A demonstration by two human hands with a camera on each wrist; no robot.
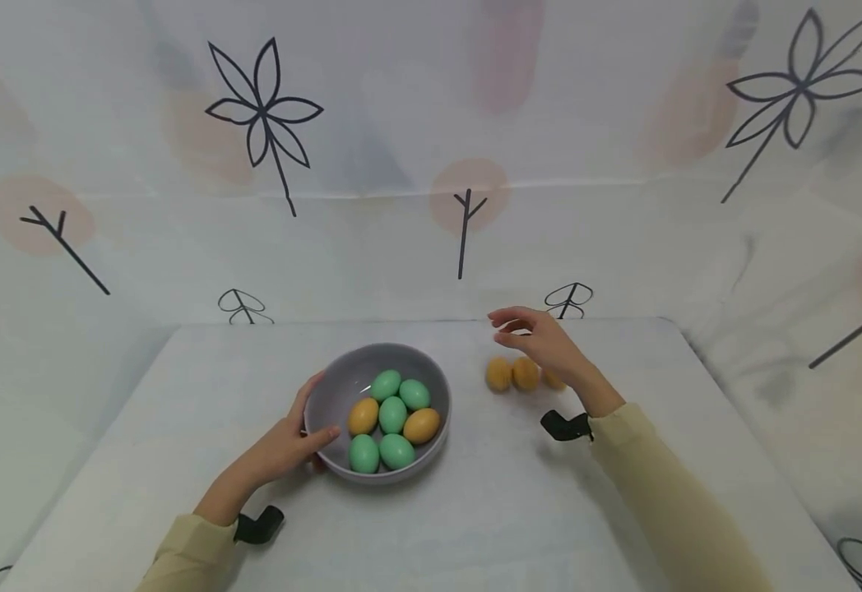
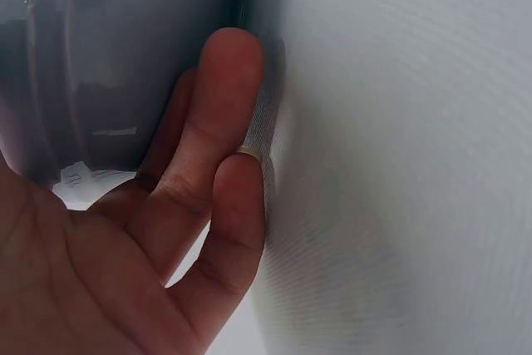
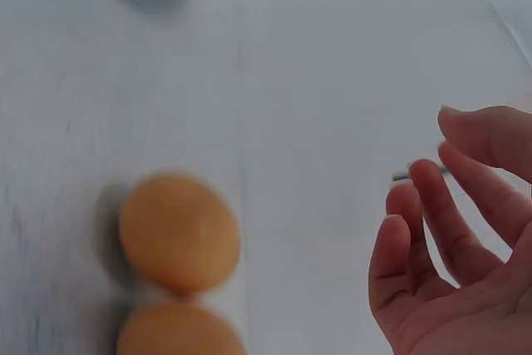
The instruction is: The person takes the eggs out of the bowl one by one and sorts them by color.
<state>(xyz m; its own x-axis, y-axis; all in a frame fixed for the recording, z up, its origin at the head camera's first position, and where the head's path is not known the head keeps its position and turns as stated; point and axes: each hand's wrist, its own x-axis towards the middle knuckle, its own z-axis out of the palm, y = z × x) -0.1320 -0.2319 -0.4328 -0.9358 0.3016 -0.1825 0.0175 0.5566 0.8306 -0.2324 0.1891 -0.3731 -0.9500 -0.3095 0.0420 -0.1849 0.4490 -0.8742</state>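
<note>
My left hand [image 1: 292,441] grips the left side of a grey bowl [image 1: 338,390], its thumb over the rim and its fingers against the outer wall. Seen from the left wrist, the fingers [image 2: 224,93] reach low along the bowl's underside, close to the table. Inside the bowl lie several green eggs [image 1: 392,415] and two orange eggs [image 1: 422,426]. Over to the right, my right hand [image 1: 545,341] hovers with loosely bent fingers, holding nothing. Three orange eggs [image 1: 498,374] sit in a row below it, the rightmost partly hidden by the wrist.
A white cloth covers the table [image 1: 475,526]. Behind it rises a pale backdrop [image 1: 372,247] printed with leaf and twig drawings. Each wrist carries a black camera mount [image 1: 566,425].
</note>
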